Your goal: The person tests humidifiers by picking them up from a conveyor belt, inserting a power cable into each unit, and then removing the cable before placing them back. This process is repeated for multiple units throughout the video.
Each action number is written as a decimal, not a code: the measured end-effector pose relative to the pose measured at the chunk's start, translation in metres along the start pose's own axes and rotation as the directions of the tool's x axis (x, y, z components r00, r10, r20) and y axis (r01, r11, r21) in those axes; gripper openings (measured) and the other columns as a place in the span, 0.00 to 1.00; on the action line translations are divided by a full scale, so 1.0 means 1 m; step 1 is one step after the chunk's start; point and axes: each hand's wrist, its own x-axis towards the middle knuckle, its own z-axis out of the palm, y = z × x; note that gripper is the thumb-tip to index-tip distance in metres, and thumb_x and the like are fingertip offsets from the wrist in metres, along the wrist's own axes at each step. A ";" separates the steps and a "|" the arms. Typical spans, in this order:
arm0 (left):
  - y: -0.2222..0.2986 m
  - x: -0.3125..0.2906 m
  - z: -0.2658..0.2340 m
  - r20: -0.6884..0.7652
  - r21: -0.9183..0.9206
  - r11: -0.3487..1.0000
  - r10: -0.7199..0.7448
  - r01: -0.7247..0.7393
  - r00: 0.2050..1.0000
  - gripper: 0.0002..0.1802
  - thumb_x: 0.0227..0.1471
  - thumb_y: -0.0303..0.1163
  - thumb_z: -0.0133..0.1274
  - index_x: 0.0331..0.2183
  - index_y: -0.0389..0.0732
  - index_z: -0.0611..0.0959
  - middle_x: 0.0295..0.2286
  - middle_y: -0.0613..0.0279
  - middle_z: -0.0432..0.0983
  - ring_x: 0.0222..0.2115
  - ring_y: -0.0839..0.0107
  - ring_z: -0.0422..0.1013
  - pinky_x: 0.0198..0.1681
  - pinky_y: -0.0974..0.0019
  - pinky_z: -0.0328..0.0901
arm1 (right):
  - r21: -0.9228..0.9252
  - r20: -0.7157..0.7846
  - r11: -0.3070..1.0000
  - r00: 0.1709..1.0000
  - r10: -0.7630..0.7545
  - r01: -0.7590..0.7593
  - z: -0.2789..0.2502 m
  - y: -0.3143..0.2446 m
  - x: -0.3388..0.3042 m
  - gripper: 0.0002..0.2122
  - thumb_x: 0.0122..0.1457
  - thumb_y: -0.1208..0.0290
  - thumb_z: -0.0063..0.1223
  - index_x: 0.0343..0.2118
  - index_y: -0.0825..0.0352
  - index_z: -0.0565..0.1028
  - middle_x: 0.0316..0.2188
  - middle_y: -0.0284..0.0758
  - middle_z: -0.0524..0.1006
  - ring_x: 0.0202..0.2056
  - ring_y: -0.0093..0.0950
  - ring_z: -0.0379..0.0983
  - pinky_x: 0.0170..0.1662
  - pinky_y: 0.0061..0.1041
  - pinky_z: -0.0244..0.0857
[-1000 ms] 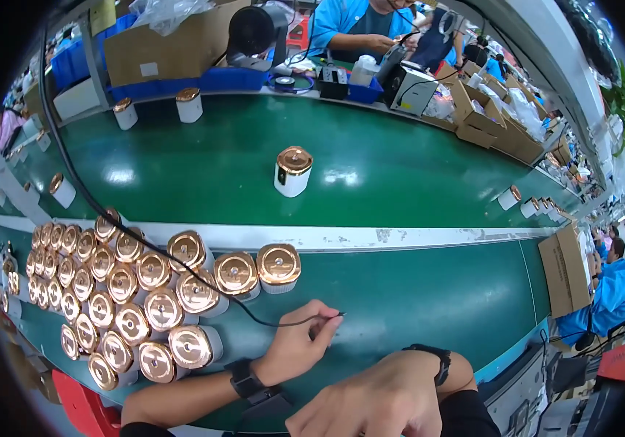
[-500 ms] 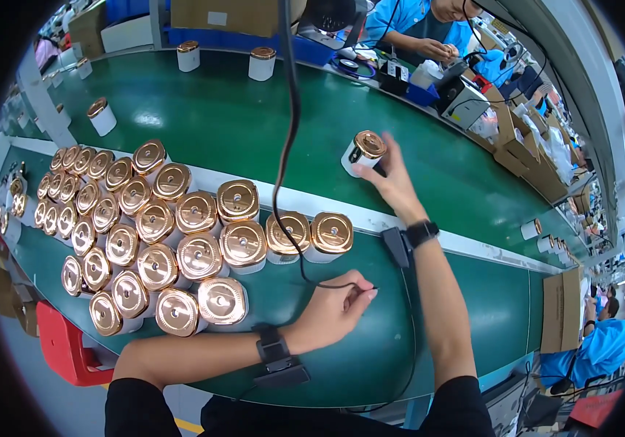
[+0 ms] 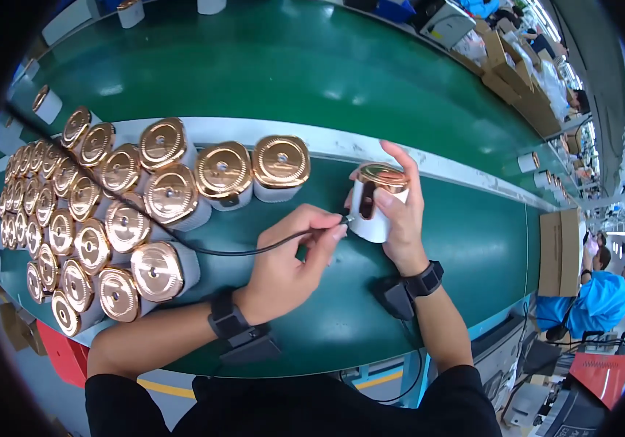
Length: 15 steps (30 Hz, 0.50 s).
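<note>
My right hand (image 3: pixel 407 237) grips a white rounded canister-like device (image 3: pixel 368 230) with a shiny copper-coloured top and a dark oval panel on its side. The device is held slightly tilted above the green table, its panel side turned toward my left hand (image 3: pixel 283 266). Between that hand's thumb and fingertips is pinched the plug end of a black cable (image 3: pixel 250 253). The plug's tip is right at the lower side of the device; whether it has entered a socket, I cannot tell. Similar devices (image 3: pixel 158 271) stand in rows to my left, copper tops up.
A pale metal rail (image 3: pixel 429 162) separates the table from a green conveyor belt (image 3: pixel 254 80), which carries a few more devices (image 3: pixel 48 106). The cable hangs across the left rows. A cardboard box (image 3: pixel 559 251) stands at the right end, near a person in blue (image 3: pixel 596 309).
My right hand has brought the device from over the belt to above the table. My left hand, with the plug, has risen to meet it. The whole view has shifted.
</note>
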 end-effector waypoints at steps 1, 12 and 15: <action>0.000 -0.002 0.002 0.024 0.018 1.000 0.022 -0.022 0.999 0.05 0.56 0.17 0.52 0.37 0.30 0.77 0.33 0.56 0.75 0.24 0.77 0.71 0.24 0.76 0.66 | -0.077 -0.012 0.997 1.000 -0.004 0.003 0.000 0.000 -0.004 0.29 0.56 0.63 0.55 0.57 0.70 0.61 0.44 0.41 0.73 0.39 0.29 0.75 0.40 0.27 0.72; -0.004 -0.002 -0.001 0.090 0.180 0.977 0.099 -0.114 0.991 0.04 0.55 0.16 0.53 0.35 0.30 0.76 0.32 0.55 0.75 0.23 0.76 0.71 0.23 0.75 0.65 | -0.326 0.024 0.940 0.995 -0.102 0.104 0.011 -0.002 -0.015 0.24 0.57 0.65 0.57 0.53 0.69 0.65 0.42 0.37 0.74 0.42 0.23 0.72 0.45 0.22 0.66; -0.004 0.001 -0.001 0.090 0.095 0.987 0.124 -0.133 0.988 0.04 0.55 0.15 0.53 0.35 0.30 0.76 0.32 0.55 0.74 0.23 0.77 0.71 0.23 0.75 0.65 | -0.232 -0.051 0.972 0.997 -0.053 0.040 0.017 -0.005 -0.014 0.22 0.56 0.69 0.59 0.52 0.68 0.65 0.40 0.35 0.76 0.41 0.22 0.72 0.45 0.22 0.66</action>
